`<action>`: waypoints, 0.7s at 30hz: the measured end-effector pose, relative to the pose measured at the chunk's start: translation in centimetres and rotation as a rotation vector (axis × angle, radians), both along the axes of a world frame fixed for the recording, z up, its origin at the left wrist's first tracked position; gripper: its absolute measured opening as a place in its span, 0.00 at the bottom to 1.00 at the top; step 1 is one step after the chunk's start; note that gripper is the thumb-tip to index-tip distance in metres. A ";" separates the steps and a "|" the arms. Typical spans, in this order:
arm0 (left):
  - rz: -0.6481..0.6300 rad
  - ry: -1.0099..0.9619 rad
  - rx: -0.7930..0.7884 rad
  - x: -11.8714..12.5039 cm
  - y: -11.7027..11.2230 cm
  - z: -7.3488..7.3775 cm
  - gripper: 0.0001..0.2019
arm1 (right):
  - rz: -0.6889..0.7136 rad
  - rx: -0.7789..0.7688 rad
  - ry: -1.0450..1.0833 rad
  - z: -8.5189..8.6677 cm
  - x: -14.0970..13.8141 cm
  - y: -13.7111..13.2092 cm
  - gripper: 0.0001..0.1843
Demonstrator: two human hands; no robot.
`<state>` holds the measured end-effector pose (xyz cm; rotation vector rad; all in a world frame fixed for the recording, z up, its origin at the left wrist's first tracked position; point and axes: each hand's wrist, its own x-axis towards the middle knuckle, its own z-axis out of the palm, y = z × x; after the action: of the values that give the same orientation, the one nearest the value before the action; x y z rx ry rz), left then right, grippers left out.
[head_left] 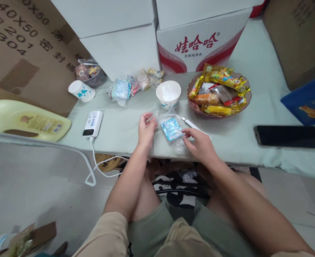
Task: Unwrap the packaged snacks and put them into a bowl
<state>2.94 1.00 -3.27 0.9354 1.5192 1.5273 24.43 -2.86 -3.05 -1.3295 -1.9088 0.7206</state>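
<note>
A clear plastic bag (170, 126) with a small blue and white packet inside lies on the pale green table (120, 132) near its front edge. My left hand (146, 129) pinches the bag's left edge with closed fingers. My right hand (199, 142) grips the bag's lower right side, fingers curled on the plastic. A white pen-like tool (191, 124) lies just behind my right hand. A white paper bowl (168, 93) stands directly beyond the bag.
A reddish bowl (247, 100) full of wrapped snacks sits right of the paper bowl. A black phone (290, 136) lies far right. A white power bank (92, 124) with cable, a tipped paper cup (81, 91), several bagged snacks (125, 88), a yellow jug (26, 121) and cardboard boxes (200, 43) surround the work spot.
</note>
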 end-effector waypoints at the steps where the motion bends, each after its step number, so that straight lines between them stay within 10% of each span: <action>1: 0.055 0.041 -0.006 -0.2 -0.2 0.1 0.13 | -0.010 0.030 0.020 0.0 -0.1 -0.1 0.13; 5: -0.211 0.254 -0.234 -0.5 -1.8 0.5 0.20 | 0.093 0.191 0.058 0.4 -1.6 -1.2 0.14; 10: -0.453 0.392 -0.307 0.4 -3.1 0.8 0.18 | 0.618 0.227 -0.025 0.7 -3.6 -2.6 0.15; 21: -0.328 -0.496 -0.203 1.4 -2.1 2.2 0.12 | -0.097 -0.244 0.346 -0.8 -2.8 0.9 0.27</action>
<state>4.33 -1.06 -1.08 0.5934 1.0787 1.2247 21.63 -1.93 -3.89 -1.3308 -1.5084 1.0835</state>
